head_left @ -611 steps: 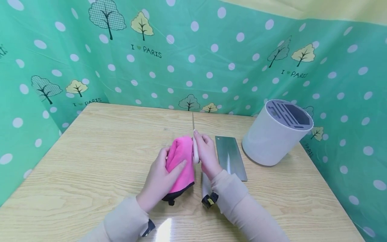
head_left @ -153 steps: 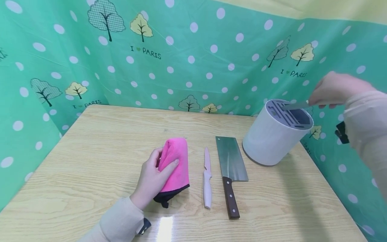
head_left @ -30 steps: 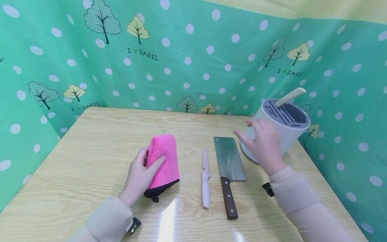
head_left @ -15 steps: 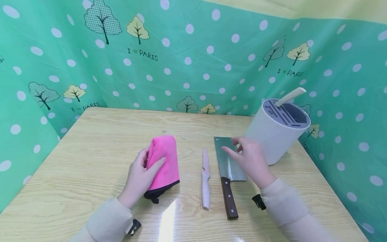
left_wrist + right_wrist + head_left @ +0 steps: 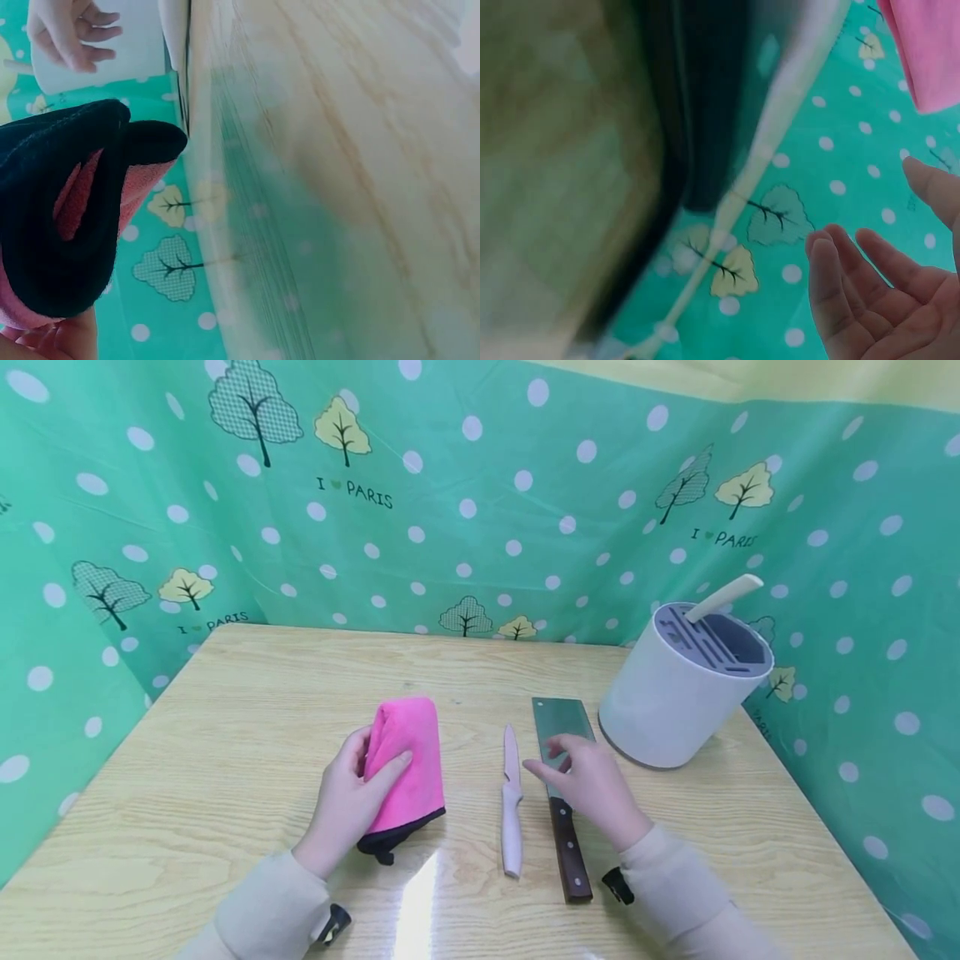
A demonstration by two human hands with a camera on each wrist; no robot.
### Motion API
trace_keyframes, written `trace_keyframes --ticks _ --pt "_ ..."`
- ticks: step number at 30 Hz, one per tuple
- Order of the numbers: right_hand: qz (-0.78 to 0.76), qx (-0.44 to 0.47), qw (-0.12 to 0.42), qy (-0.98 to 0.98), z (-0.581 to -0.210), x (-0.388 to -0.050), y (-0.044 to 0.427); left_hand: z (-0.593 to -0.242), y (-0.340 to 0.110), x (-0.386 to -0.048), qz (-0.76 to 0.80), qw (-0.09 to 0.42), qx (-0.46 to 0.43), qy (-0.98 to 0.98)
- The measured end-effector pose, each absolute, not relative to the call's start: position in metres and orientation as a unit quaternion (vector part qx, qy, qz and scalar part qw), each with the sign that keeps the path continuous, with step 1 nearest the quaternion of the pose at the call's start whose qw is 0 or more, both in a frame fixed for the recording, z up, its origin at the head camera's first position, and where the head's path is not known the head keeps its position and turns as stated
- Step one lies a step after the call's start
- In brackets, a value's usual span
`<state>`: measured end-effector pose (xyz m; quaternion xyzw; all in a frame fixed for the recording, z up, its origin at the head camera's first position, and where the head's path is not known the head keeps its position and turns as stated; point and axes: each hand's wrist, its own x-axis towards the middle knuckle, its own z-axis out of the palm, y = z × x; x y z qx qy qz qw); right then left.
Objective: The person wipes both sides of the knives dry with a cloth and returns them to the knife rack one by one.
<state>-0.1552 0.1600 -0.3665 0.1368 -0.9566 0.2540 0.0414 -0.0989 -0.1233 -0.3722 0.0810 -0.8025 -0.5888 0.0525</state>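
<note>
My left hand point(image 5: 341, 802) grips a folded pink cloth point(image 5: 412, 768) with black edging, thumb across its front. The edging and inner folds fill the left side of the left wrist view. My right hand point(image 5: 596, 785) hovers over the cleaver point(image 5: 562, 714), hiding part of its blade; thumb and fingers are apart, holding nothing. To the left of the cleaver lies a small knife point(image 5: 512, 827) with a pale handle, blade pointing away. A white round knife block point(image 5: 660, 710) stands behind on the right, and a white-handled knife point(image 5: 723, 598) slants out of its top.
The wooden table point(image 5: 247, 735) carries all of this. A green dotted curtain point(image 5: 420, 552) closes it off at the back and sides. Bare wood lies left of the cloth. A large dark blurred shape in the right wrist view is hard to identify.
Earlier, my right hand held a knife beside the cloth, then at the block. That knife now stands in the block, and my right hand has moved left, over the cleaver. The cloth shifted left.
</note>
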Motion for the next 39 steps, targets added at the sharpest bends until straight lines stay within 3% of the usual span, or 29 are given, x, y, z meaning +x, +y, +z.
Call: trace_keyframes --ticks 22,39 --pt "0.231 0.155 -0.141 -0.950 -0.392 -0.149 0.134 -0.381 -0.125 -0.102 -0.597 0.034 0.090 -0.796" --pt "0.228 0.141 -0.173 -0.948 -0.393 -0.152 0.130 -0.378 -0.126 -0.101 -0.597 0.035 0.084 -0.797"
